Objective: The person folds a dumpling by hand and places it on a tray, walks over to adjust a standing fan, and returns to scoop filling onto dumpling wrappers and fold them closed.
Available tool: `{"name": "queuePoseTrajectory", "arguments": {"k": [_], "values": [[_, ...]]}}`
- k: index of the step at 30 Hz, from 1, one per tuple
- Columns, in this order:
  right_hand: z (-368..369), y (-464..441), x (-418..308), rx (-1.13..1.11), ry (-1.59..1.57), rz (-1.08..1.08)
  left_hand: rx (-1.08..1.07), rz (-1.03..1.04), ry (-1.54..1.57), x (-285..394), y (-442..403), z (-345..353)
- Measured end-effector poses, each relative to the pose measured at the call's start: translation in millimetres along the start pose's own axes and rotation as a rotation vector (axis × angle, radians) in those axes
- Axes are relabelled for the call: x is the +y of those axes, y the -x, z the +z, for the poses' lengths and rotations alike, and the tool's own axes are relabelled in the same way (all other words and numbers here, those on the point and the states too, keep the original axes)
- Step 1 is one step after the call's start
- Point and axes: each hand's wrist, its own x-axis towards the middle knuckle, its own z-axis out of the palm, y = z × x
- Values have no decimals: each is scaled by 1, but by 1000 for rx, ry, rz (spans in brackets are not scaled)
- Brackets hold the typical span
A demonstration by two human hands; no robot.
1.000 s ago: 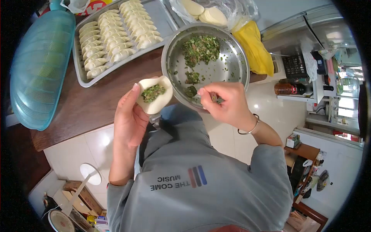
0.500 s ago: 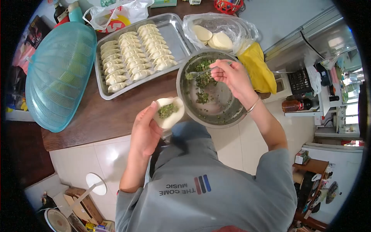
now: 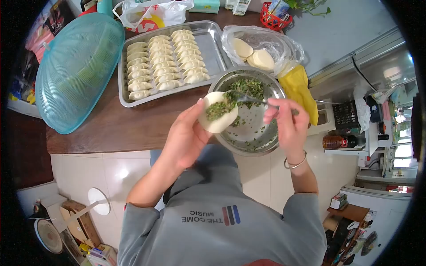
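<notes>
The pale, round dough wrapper [image 3: 215,127] sits in the person's left hand [image 3: 185,141], thumb on its left edge, fingers curled beneath. The right hand [image 3: 290,126] pinches a slim silver metal utensil [image 3: 256,100], whose head seems to meet the chopped green filling [image 3: 216,111]. To my eye, pressing hard there could tear the soft dough, and filling so near the rim could spill if the wrapper tips. Its filled face looks up; nearly round, it shows no clear long axis, though the filling stretches toward the utensil. Beyond stand the round silver metal bowl [image 3: 262,126], then the grey rectangular metal tray [image 3: 215,48] of whitish crescent dumplings [image 3: 165,71].
</notes>
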Motion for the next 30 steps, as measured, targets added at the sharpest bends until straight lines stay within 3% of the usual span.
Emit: {"name": "queuePoseTrajectory", "arguments": {"k": [3, 5, 6, 8, 11, 15, 17, 22, 27, 30], "values": [[-3, 10, 5, -41, 219, -159, 16, -10, 103, -7, -7, 3], [3, 16, 8, -132, 633, -645, 51, -4, 132, -10, -9, 6], [7, 19, 11, -133, 634, -649, 88, -2, 162, -11, -10, 7], [13, 24, 15, -242, 806, -885, 127, -4, 161, -10, -13, 8], [14, 29, 20, -250, 865, -932, 138, -1, 168, -9, -13, 4], [8, 28, 8, -261, 752, -852, 44, 4, 158, -8, -10, -6], [4, 27, -4, -109, 558, -598, 22, 11, 176, -6, -5, 1], [15, 26, -14, -6, 223, -422, -18, -2, 179, -7, 11, 1], [16, 38, -17, -225, 428, -622, -89, 14, 94, -13, 29, -11], [12, 52, -26, -208, 446, -442, -119, -6, 86, -22, 42, -14]]}}
